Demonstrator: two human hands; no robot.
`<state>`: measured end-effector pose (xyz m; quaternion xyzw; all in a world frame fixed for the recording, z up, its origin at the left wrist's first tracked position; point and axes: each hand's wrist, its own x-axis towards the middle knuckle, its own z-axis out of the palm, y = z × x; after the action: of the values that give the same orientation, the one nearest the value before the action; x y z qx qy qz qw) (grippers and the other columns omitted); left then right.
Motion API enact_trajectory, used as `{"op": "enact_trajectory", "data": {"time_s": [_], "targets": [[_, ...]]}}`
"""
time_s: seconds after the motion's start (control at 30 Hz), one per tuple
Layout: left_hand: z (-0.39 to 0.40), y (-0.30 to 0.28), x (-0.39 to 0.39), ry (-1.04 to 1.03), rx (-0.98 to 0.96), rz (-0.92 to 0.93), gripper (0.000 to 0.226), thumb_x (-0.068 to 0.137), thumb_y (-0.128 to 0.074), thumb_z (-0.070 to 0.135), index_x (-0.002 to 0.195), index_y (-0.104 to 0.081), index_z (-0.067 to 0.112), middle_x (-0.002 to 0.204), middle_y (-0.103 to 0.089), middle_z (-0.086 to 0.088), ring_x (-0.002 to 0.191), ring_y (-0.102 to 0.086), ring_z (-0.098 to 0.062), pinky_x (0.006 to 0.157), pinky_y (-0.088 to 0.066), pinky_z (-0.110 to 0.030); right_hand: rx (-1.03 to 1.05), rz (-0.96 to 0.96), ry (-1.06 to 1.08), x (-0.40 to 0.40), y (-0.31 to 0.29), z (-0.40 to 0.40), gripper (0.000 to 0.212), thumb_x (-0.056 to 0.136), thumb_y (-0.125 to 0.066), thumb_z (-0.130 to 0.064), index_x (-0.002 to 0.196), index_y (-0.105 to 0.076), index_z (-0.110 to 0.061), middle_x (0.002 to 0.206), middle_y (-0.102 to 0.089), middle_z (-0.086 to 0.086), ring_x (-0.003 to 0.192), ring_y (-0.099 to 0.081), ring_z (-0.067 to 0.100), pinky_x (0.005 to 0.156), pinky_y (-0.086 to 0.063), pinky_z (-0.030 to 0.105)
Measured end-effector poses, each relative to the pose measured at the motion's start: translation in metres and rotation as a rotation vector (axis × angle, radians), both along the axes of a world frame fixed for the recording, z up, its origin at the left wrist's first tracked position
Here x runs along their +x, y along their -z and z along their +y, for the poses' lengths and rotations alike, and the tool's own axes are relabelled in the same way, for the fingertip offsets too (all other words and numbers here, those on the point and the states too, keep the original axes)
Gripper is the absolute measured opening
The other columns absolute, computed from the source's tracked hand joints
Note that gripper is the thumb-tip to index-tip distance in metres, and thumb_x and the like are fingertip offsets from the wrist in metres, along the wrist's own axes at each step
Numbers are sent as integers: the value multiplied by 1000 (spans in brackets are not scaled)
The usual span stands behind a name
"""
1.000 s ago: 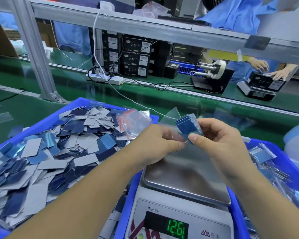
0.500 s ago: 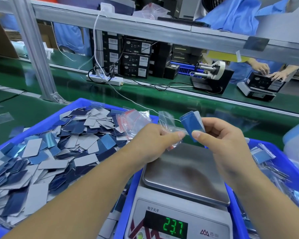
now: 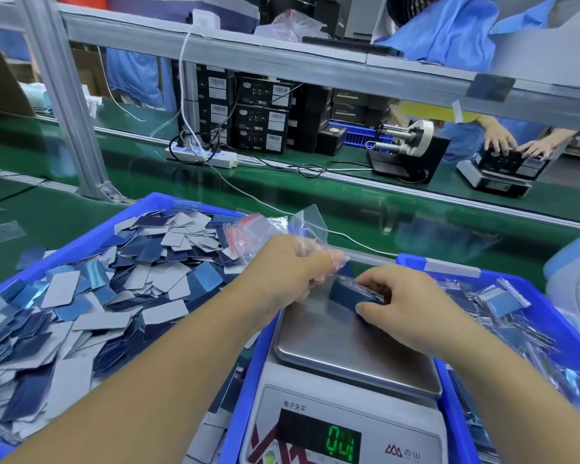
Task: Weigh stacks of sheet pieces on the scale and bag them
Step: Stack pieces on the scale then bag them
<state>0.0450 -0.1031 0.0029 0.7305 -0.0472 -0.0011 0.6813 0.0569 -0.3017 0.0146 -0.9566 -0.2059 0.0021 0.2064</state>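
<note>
At the left of the frame sits my big blue bin (image 3: 81, 244), heaped with loose sheet pieces (image 3: 91, 306), dark blue and pale grey rectangles lying every which way, too many to count. A bundle of empty zip bags with red strips (image 3: 248, 231) lies at its far right corner. At the right edge is a second blue bin (image 3: 533, 296), holding filled clear bags (image 3: 503, 299); they overlap, so I cannot count them.

Between the two bins, low in the centre, stands one scale (image 3: 345, 410), its steel pan (image 3: 342, 349) bare toward me and its green display (image 3: 340, 447) lit.

My right hand (image 3: 406, 306) has its fingers curled over one stack of sheet pieces (image 3: 352, 293), thumb on the near side, pinching it at the far edge of the pan. The stack stands on its long edge, dark blue face toward me, its long axis running from the centre of the frame down toward the right. Whether it rests on the pan or is just above it, I cannot tell.

My left hand (image 3: 295, 272) is just left of the stack, fingers bent round one clear bag (image 3: 310, 229), whose crumpled film sticks up behind my knuckles toward the top of the frame.
</note>
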Motion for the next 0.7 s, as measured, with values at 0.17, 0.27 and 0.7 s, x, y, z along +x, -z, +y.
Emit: {"op": "enact_trajectory", "data": {"time_s": [0.17, 0.27, 0.7], "targets": [[1, -2, 2, -136, -21, 43, 52, 64, -74, 66, 47, -51, 23, 56, -44, -1, 44, -30, -13, 45, -27, -23, 40, -46, -7, -1, 2, 1, 14, 82, -68, -25, 86, -66, -38, 75, -65, -23, 79, -56, -11, 62, -40, 6], [1, -3, 4, -111, -175, 74, 45, 70, -75, 58, 63, -59, 16, 66, -44, -5, 43, -25, -10, 40, -23, -19, 258, -9, 14, -2, 1, 3, 15, 79, -72, -23, 78, -68, -38, 71, -66, -20, 61, -56, -3, 57, -41, 11], [-3, -7, 1, -54, -259, 31, 33, 73, -71, 55, 63, -70, 23, 65, -43, -6, 46, -31, -10, 39, -24, -17, 902, 141, -89, -17, -6, 18, 24, 72, -68, -17, 91, -73, -31, 81, -73, 5, 71, -68, 19, 66, -57, 31]]}}
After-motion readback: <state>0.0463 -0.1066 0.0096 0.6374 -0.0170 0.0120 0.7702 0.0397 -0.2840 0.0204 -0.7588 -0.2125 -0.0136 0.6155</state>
